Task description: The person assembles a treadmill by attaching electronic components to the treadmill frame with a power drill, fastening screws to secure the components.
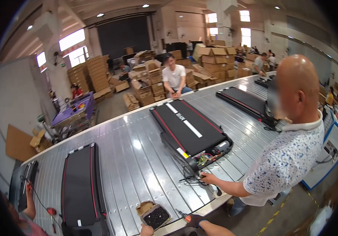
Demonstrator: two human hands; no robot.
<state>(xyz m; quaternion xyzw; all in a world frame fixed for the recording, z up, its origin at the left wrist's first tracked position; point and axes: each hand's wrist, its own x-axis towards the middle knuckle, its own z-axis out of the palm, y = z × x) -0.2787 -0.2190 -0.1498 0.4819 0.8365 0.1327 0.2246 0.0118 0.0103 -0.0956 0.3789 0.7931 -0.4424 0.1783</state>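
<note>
Near the front edge of the metal table, a small open box holds many small dark pieces that look like screws. At its near left corner is my left hand, fingers closed on the rim; the lower part of the hand is cut off by the picture's edge. Just right of the box, my dark-gloved right hand grips a screwdriver, its shaft pointing up and left. A brown cardboard piece sits against the box's far left side.
A black treadmill with exposed wires lies mid-table; a co-worker's hand is by its cables. Another treadmill lies left, beside a second co-worker's arm. A person stands across the table before stacked cartons.
</note>
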